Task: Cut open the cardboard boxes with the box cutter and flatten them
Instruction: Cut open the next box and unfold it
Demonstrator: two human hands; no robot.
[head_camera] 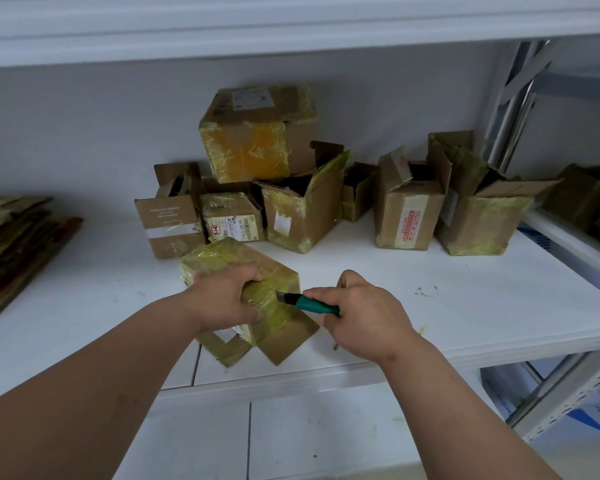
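A small cardboard box (222, 258) wrapped in yellow tape lies on its side near the front of the white shelf (430, 320), its bottom flaps open toward me. My left hand (222, 299) grips its near end from above. My right hand (361, 313) holds a green box cutter (312, 304) with the blade tip against the taped near edge of the box.
Several opened cardboard boxes (302, 216) stand piled at the back of the shelf, one (257, 133) stacked on top. A stack of flattened cardboard (18, 247) lies at the left. More boxes (589, 195) sit on the neighbouring shelf at right. Metal shelf posts (513, 109) rise at right.
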